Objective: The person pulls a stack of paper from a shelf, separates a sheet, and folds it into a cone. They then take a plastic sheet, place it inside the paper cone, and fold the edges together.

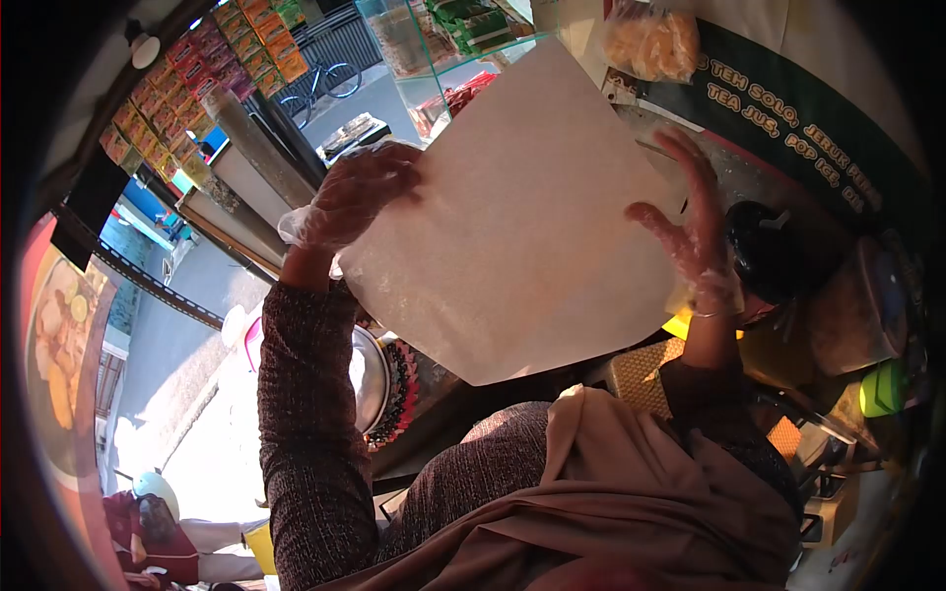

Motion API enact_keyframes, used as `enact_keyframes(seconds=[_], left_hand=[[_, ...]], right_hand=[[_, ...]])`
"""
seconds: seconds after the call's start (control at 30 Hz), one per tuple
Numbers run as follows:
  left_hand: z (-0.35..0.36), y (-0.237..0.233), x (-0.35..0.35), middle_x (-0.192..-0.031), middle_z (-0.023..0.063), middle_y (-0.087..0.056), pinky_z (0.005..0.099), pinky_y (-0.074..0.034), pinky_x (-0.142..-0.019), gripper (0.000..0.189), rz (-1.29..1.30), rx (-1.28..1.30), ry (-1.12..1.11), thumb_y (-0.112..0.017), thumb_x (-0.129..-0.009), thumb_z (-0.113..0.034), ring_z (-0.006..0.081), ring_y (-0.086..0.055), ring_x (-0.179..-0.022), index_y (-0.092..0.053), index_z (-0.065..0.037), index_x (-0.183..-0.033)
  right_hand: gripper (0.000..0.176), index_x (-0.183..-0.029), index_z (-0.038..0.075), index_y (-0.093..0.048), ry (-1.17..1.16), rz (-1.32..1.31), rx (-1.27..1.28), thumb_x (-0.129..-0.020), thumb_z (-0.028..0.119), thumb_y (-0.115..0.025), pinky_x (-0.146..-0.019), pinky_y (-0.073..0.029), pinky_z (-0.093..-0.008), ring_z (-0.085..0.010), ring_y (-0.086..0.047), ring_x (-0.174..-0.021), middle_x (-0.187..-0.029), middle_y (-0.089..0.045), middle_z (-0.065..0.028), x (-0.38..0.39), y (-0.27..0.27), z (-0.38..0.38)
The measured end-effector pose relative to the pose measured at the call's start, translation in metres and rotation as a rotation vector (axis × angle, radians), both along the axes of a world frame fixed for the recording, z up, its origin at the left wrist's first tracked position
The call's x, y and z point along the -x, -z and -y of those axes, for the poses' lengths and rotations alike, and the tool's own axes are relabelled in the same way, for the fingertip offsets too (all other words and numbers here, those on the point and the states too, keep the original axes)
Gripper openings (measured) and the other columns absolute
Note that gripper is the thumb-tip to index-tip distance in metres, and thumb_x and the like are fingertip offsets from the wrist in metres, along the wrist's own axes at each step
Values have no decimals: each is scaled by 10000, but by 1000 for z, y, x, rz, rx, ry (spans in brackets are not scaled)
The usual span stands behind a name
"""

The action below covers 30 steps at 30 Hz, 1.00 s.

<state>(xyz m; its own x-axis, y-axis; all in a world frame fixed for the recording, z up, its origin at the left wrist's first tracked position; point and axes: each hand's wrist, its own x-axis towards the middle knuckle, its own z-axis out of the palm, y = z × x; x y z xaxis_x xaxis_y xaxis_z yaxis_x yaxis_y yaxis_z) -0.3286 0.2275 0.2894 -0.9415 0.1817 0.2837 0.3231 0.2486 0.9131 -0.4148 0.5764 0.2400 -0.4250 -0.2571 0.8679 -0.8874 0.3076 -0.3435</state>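
A large pale sheet of paper (522, 227) is held up in front of my body, tilted, with its lower edge above my lap. My left hand (370, 192), in a clear plastic glove, grips the sheet's left edge between thumb and fingers. On the other side, my right hand (690, 212), also in a clear glove, has its thumb and fingers spread apart beside the right edge, with nothing gripped between them. The sheet hides much of the surface behind it.
Behind the sheet stands a glass case (419, 69). Hanging sachets (197, 74) are at the upper left. A dark round container (764, 246) and a green-lidded item (882, 389) are at right. A person in a helmet (156, 497) is at the lower left.
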Motion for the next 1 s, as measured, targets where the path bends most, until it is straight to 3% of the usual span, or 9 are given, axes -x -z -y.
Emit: enact_keyframes(seconds=[0.1, 0.17, 0.3, 0.43, 0.5, 0.57, 0.7, 0.77, 1.0], left_hand=[[19, -8, -23, -915, 56, -611, 258, -468, -731, 234, 60, 48, -174, -598, -838, -88, 136, -589, -827, -585, 18, -1046], [13, -13, -50, -892, 29, -621, 234, -453, -726, 226, 117, -8, -270, -626, -818, -106, 112, -582, -797, -588, -14, -1021], [39, 7, -92, -846, 0, -614, 215, -433, -704, 191, 194, -88, -369, -632, -814, -125, 75, -554, -743, -574, -50, -980], [47, 35, -91, -850, -9, -596, 215, -444, -685, 192, 231, -171, -356, -603, -855, -168, 73, -554, -756, -559, -52, -1003], [50, 55, -69, -920, 11, -595, 258, -469, -802, 243, 368, -227, -199, -612, -862, -226, 102, -571, -865, -551, -62, -1029], [37, 82, -39, -967, 46, -583, 280, -462, -832, 296, 367, -289, -78, -603, -869, -259, 124, -563, -899, -539, -33, -1047], [-10, 130, 25, -951, 26, -554, 240, -415, -854, 257, 436, -428, -26, -627, -850, -236, 120, -524, -934, -562, -47, -1011], [-29, 142, 65, -1120, 64, -541, 299, -378, -954, 525, 407, -499, 428, -567, -865, -412, 172, -499, -1059, -482, -15, -1198], [-87, 135, 105, -1195, 94, -501, 333, -354, -985, 650, 351, -912, 445, -509, -851, -511, 206, -469, -1117, -428, -3, -1250]], right_hand=[[690, -1226, 72, -499, -10, 251, -46, -638, 267, -802, -932, -411, -392, -257, -483, -1136, -1258, -479, -137, 42, 40, -39], [681, -1236, 77, -483, -328, 915, -287, -650, 197, -807, -858, -463, -355, -214, -545, -1052, -1256, -483, -129, 50, 56, -60], [614, -1200, 51, -496, -709, 927, -523, -662, 81, -791, -769, -510, -332, -187, -604, -933, -1196, -528, -118, 57, 68, -86], [399, -1009, 12, -580, -1074, 1333, 165, -649, -53, -738, -705, -549, -378, -290, -644, -833, -1020, -583, -112, 55, 37, -78], [358, -1008, 42, -587, -1185, 1151, 144, -683, -43, -711, -757, -531, -362, -286, -619, -934, -1045, -571, -110, 59, 14, -49], [186, -867, 87, -634, -959, 460, -521, -702, 49, -710, -897, -437, -418, -277, -488, -1155, -1189, -513, -147, 82, -8, -16], [144, -736, 122, -648, -995, 260, -473, -644, 65, -743, -1015, -315, -429, -268, -373, -1262, -1289, -478, -113, 45, -58, 34], [118, -753, 104, -657, -905, -144, -709, -659, 97, -728, -1054, -256, -453, -314, -331, -1291, -1416, -350, -93, 36, -77, 46], [148, -755, 80, -647, -784, 191, -1275, -651, 136, -736, -1030, -246, -415, -276, -373, -1205, -1230, -511, -76, 33, -107, 84]])
